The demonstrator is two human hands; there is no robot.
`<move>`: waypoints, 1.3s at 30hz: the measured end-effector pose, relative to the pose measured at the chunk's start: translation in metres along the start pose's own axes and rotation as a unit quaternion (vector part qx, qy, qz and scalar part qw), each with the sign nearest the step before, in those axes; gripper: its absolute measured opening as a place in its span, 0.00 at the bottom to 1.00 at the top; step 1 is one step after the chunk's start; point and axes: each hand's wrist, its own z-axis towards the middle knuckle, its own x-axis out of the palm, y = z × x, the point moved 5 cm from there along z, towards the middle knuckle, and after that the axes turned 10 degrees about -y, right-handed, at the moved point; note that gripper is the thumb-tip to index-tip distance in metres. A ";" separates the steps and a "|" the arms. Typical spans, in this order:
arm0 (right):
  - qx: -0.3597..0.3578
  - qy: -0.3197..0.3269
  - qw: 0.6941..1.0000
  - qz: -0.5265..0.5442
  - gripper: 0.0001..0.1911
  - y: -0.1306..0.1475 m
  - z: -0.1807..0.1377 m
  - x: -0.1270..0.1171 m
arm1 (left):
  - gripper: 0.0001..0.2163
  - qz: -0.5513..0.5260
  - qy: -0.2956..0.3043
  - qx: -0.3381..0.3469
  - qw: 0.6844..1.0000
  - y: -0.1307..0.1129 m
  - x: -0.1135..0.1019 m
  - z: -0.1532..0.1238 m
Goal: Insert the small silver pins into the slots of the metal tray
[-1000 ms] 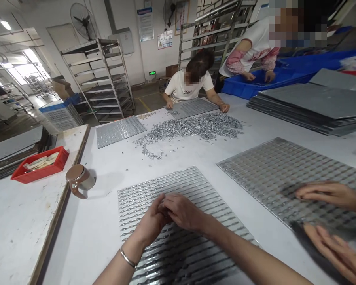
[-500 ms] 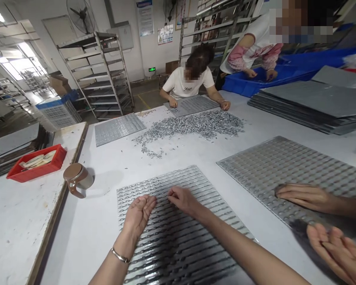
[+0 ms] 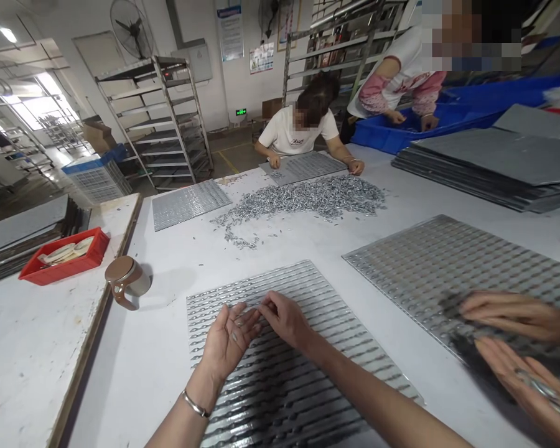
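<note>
My left hand [image 3: 228, 339] lies palm up over the near ridged metal tray [image 3: 308, 292], fingers spread, with a few small metal pieces [image 3: 236, 325] resting in the palm. My right hand [image 3: 284, 317] hovers just right of it, thumb and fingertips pinched together at the left hand's fingertips; what the pinch holds is too small to make out. A thin bracelet circles my left wrist. The tray's rows are filled with small silvery parts.
A heap of loose metal parts [image 3: 308, 196] lies across the white table's middle. A second ridged tray [image 3: 429, 261] sits right, where another person's hands [image 3: 518, 314] work. A brown mug [image 3: 126, 280], a red bin [image 3: 65, 255], stacked grey sheets [image 3: 494, 162] and two more workers are farther off.
A second ago both my hands were clasped together over the tray. The left has turned palm up and opened, and the right now pinches at its fingertips.
</note>
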 end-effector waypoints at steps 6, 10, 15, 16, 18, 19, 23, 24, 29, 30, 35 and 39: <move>-0.203 0.072 0.976 -0.009 0.08 0.049 -0.025 -0.016 | 0.28 0.070 0.062 -0.020 0.995 0.023 0.012 -0.005; -0.174 0.125 0.976 -0.047 0.09 0.043 -0.027 -0.014 | 0.26 0.106 0.118 -0.012 0.987 0.033 0.020 -0.006; -0.151 0.172 0.973 -0.011 0.12 0.035 -0.030 -0.012 | 0.25 0.133 0.163 -0.047 0.976 0.039 0.023 -0.010; -0.149 0.180 0.972 -0.015 0.12 0.035 -0.032 -0.011 | 0.25 0.137 0.158 -0.050 0.977 0.040 0.022 -0.012; -0.138 0.191 0.971 -0.022 0.12 0.036 -0.035 -0.011 | 0.24 0.149 0.144 -0.046 0.977 0.042 0.020 -0.015; -0.130 0.192 0.973 -0.017 0.12 0.037 -0.035 -0.012 | 0.23 0.157 0.137 -0.040 0.977 0.043 0.019 -0.016; -0.056 0.131 0.989 0.047 0.08 0.028 -0.021 -0.021 | 0.17 0.182 0.061 -0.001 0.981 0.034 0.007 -0.013; -0.017 0.102 0.993 0.062 0.07 0.020 -0.014 -0.022 | 0.15 0.179 0.027 0.009 0.983 0.029 0.003 -0.010; 0.158 0.088 0.977 0.111 0.05 -0.019 -0.001 -0.003 | 0.12 0.113 -0.109 0.065 0.985 0.000 -0.015 0.001; 0.163 0.094 0.977 0.101 0.06 -0.022 -0.002 0.003 | 0.12 0.099 -0.121 0.072 0.985 -0.004 -0.017 0.002; 0.114 0.080 0.990 -0.013 0.07 -0.018 -0.008 0.013 | 0.08 0.074 -0.152 0.071 0.983 -0.004 -0.024 0.004; 0.107 0.095 0.987 -0.075 0.08 -0.016 -0.008 0.013 | 0.08 0.070 -0.156 0.064 0.983 0.000 -0.026 0.006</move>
